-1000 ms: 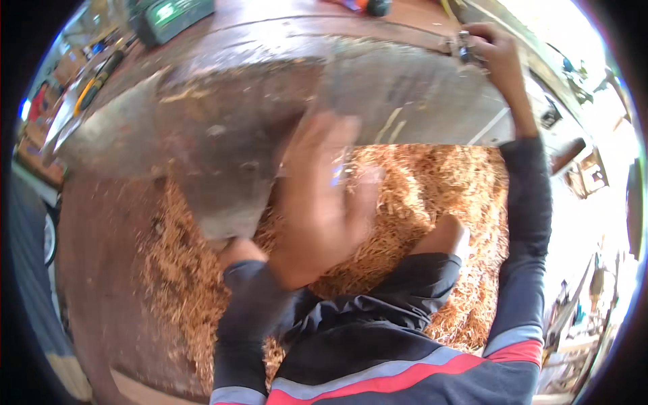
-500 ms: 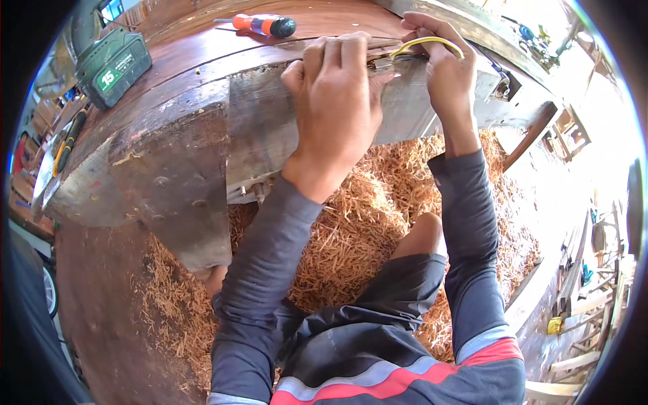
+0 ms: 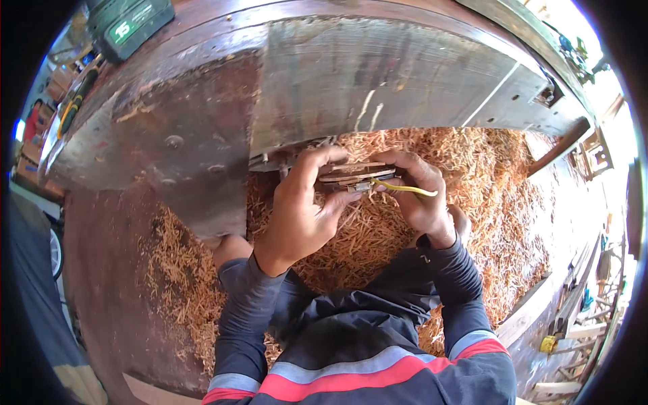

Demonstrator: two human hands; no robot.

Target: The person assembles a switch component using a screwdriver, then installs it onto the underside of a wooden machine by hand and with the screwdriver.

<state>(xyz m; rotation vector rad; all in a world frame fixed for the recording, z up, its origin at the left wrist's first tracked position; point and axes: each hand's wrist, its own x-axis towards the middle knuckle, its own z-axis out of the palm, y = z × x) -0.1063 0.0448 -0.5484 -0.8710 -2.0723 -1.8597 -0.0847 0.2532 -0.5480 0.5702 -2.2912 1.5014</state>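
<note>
Red and grey bands are crossing the dark shirt (image 3: pixel 378 379) at the near edge, and black shorts (image 3: pixel 358 312) are showing just beyond it. Dark sleeves (image 3: pixel 239 317) are running up to both wrists. The left hand (image 3: pixel 293 219) is gripping the left end of a thin, flat piece (image 3: pixel 337 178), thumb on the near side; the right hand (image 3: pixel 420 202) is clamping its right end. Both hands are standing apart, with the piece bridging them nearly edge-on, so its full outline is not showing. It is hanging in mid-air above the shavings (image 3: pixel 364 250), on the near side of the bench (image 3: pixel 398 74). A small metal clip (image 3: pixel 360 186) is sitting at its near edge, and a yellow strip (image 3: pixel 415 190) is curving right across the right hand. Farther right, a wooden bar (image 3: pixel 560 146) is slanting below the bench. Far left, a green battery (image 3: pixel 131 30) is resting on the bench, and a yellow-and-black handle (image 3: pixel 71 113) is lying left of it.
</note>
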